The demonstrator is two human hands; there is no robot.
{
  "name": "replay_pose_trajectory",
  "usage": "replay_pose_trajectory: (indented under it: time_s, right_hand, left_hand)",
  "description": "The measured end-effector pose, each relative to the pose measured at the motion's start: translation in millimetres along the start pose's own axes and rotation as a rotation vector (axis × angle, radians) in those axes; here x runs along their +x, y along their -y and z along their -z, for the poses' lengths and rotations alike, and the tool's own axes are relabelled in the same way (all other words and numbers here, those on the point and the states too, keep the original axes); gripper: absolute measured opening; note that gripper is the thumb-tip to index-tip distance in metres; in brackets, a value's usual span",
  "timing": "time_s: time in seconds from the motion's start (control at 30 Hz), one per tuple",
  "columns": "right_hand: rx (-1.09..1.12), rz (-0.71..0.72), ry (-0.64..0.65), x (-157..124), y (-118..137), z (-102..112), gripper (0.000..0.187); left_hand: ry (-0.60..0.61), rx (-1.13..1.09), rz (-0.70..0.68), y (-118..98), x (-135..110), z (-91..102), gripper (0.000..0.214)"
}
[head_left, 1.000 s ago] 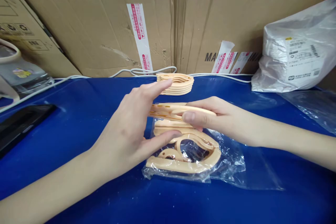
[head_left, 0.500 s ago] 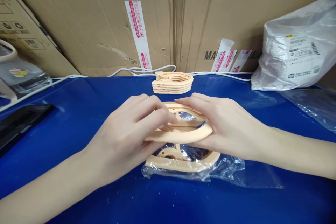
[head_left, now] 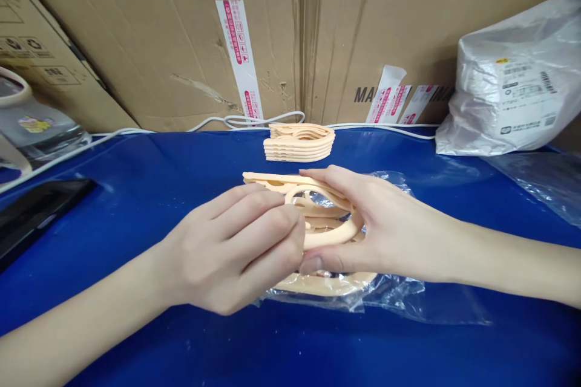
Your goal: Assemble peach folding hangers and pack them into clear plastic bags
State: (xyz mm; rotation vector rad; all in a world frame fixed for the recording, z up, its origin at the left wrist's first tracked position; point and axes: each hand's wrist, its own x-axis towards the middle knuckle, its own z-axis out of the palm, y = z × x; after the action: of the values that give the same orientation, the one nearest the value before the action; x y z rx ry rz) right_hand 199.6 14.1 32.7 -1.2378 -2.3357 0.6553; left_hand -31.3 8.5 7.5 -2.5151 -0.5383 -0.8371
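Note:
A cream plastic folding hanger (head_left: 338,236) is held between both hands above the table. My right hand (head_left: 385,224) grips its curved end, with fingers along the far side and thumb on the near side. My left hand (head_left: 240,248) is closed around the left part, where its fingers hide what they pinch. Below lies a clear plastic bag (head_left: 394,290) with more cream hanger parts in it, partly covered by my hands. Farther back, a neat stack of folded hangers (head_left: 299,148) rests on the table.
The table has a blue cover (head_left: 136,205). Cardboard boxes (head_left: 181,54) stand behind it, with a white cable (head_left: 267,122) along their base. On the left are a black phone (head_left: 40,211) and a clear jug (head_left: 40,124); a white plastic-wrapped parcel (head_left: 508,91) stands at the right.
My left hand has curled from a looser hold into a closed grip and turned. The hanger's far arm now shows extending left beyond my fingers. My right hand stays at the curved end.

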Motion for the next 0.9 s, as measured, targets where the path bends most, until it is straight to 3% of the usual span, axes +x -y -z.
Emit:
replay_pose_trajectory:
  time_s: [0.13, 0.23, 0.5, 0.63, 0.77, 0.9]
  right_hand:
    - [0.004, 0.020, -0.041, -2, 3, -4, 0.062]
    - [-0.052, 0.022, -0.083, -1, 3, -6, 0.063]
    - [-0.393, 0.314, -0.215, 2, -12, 2, 0.083]
    - [-0.487, 0.351, -0.260, 2, -14, 5, 0.079]
    - [-0.515, 0.378, -0.232, 4, -15, 6, 0.079]
    - [-0.618, 0.514, -0.274, 7, -14, 7, 0.071]
  left_hand:
    - [-0.046, -0.004, -0.053, 14, 2, -2.1, 0.021]
    - [-0.004, -0.049, 0.011, 18, 4, -2.2, 0.028]
    - [0.193, -0.264, 0.261, 21, 15, 2.4, 0.082]
    - [0.241, -0.279, 0.270, 26, 14, 6.4, 0.075]
    - [0.217, -0.198, 0.218, 27, 13, 6.3, 0.064]
    - [0.154, -0.090, 0.202, 22, 13, 3.0, 0.063]
